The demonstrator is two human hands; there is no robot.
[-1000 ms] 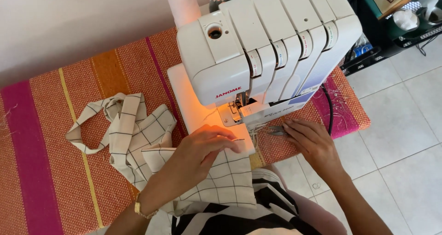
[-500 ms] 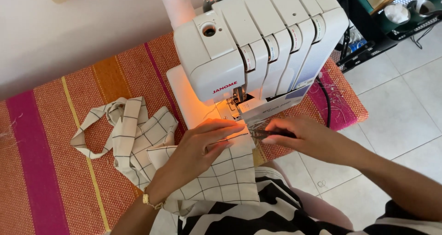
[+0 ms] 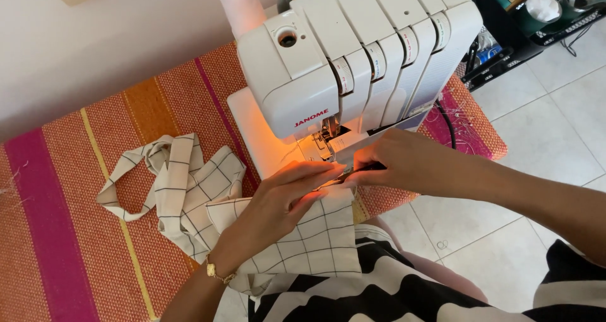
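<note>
One white overlock machine (image 3: 353, 63) stands on one striped mat (image 3: 82, 189), with one checked cloth (image 3: 297, 240). The left hand (image 3: 284, 196) presses flat, fingers spread, on the cloth's far edge; the right hand (image 3: 404, 164) pinches a small dark tool (image 3: 366, 168) just right of it.

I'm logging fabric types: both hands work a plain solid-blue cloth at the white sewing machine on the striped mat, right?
Not quite. The head view shows the cloth is cream with a thin dark grid, not solid blue. Left hand and right hand do work it at the white sewing machine on the striped mat.

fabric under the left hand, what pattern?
Cream fabric with a thin dark grid check, under the left hand; the head view shows it.
</note>
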